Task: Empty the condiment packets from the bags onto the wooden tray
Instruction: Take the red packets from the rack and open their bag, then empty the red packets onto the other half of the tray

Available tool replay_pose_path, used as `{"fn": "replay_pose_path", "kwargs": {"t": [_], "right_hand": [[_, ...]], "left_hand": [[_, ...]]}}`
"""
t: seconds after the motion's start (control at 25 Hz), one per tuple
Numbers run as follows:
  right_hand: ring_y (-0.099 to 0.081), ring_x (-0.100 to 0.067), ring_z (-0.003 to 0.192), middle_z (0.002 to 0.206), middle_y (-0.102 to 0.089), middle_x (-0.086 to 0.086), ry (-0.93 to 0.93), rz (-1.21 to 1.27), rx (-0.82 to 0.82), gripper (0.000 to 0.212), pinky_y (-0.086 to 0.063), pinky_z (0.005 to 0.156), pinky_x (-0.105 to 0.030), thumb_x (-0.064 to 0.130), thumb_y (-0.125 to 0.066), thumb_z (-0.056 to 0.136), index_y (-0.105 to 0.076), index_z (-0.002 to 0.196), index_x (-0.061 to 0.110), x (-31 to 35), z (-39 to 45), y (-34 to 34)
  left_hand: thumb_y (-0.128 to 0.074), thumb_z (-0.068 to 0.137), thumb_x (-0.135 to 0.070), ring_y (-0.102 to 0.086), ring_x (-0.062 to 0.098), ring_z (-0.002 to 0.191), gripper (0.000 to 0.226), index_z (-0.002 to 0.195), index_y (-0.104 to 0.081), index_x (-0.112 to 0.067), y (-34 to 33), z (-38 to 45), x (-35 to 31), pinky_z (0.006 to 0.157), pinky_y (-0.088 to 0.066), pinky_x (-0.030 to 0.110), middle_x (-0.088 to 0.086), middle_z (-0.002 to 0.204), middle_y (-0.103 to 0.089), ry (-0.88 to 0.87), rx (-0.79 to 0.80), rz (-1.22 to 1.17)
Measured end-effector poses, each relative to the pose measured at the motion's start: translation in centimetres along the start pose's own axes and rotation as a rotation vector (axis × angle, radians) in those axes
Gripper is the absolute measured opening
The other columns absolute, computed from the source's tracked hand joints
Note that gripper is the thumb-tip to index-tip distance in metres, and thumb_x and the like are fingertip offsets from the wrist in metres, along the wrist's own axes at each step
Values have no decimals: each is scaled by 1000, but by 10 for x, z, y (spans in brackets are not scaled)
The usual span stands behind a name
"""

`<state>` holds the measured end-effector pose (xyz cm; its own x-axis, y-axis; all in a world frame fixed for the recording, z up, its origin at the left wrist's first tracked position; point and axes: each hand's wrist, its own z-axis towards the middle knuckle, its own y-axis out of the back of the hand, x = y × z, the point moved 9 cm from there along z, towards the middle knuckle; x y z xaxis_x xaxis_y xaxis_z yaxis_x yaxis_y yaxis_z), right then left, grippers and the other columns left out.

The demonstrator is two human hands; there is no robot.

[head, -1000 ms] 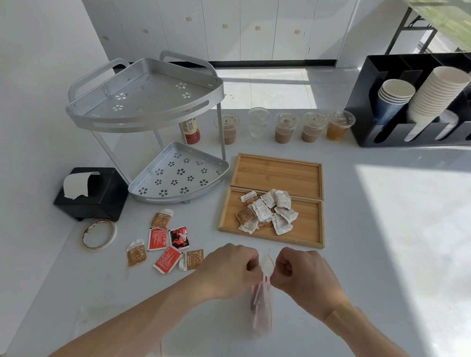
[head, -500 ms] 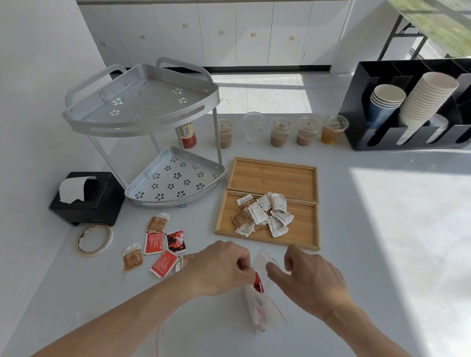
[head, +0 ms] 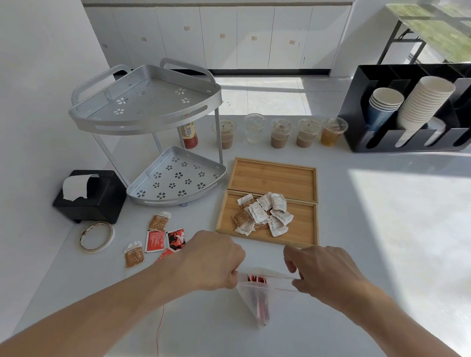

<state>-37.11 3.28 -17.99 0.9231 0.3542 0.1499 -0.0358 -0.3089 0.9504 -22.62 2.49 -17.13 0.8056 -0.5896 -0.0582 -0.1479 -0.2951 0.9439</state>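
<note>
Both hands pinch the rim of a clear plastic bag [head: 254, 298], the left hand [head: 214, 262] on one side and the right hand [head: 323, 270] on the other, holding its mouth apart above the white surface [head: 382, 221]. Red condiment packets [head: 257, 279] sit inside. The nearer wooden tray [head: 308, 231], just beyond the hands, carries a pile of white and brown packets [head: 263, 217].

Two-tier metal corner rack [head: 148, 112], far left on the white counter [head: 365, 248]. Sauce bottle [head: 189, 135] behind it. Five lidded plastic cups [head: 282, 132] in a row at the back, most holding brown drink. Black cup holder [head: 419, 109], far right, with stacked paper cups [head: 421, 102]. Black tissue box [head: 91, 194] left; tape roll [head: 97, 236] just in front of it.
</note>
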Motion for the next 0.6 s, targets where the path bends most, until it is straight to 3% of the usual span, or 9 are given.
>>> {"fn": "replay_pose_path", "kwargs": {"t": [0.12,0.24,0.32,0.44,0.6], "right_hand": [[-50,-19,71,89,-68,10,-75,3,5,26,-40,65,-31,37,-64,89,-38,89,30,-9,-1,4],[-52,-20,71,84,-64,9,-161,77,-99,29,-36,60,-31,49,-60,90,-40,85,29,-10,-4,11],[-55,-21,66,69,-61,7,-229,190,-188,41,-40,57,-31,59,-48,92,-49,75,21,-2,-7,14],[-66,-22,71,68,-71,-3,-360,437,-72,71,-55,71,-35,67,-31,92,-70,74,11,18,5,-3],[-62,-26,68,64,-66,-4,-444,485,-106,48,-44,59,-30,47,-53,86,-60,62,6,21,23,0]], "left_hand": [[-55,82,-35,-47,13,74,12,75,-56,-25,-2,1,4,61,-35,28,-10,75,-59,38,21,-225],[-59,82,-34,-53,9,66,17,68,-58,-23,-8,0,6,63,-46,31,-13,62,-55,123,-1,-532],[-61,82,-31,-55,4,54,19,66,-62,-20,-13,0,5,60,-51,33,-12,54,-59,205,-46,-749],[-60,79,-31,-59,7,53,19,62,-63,-23,-24,-2,3,60,-54,35,-11,52,-63,299,-99,-901],[-58,78,-35,-57,6,54,19,63,-60,-24,-33,-7,-2,55,-44,28,-9,58,-64,286,-176,-902]]}}
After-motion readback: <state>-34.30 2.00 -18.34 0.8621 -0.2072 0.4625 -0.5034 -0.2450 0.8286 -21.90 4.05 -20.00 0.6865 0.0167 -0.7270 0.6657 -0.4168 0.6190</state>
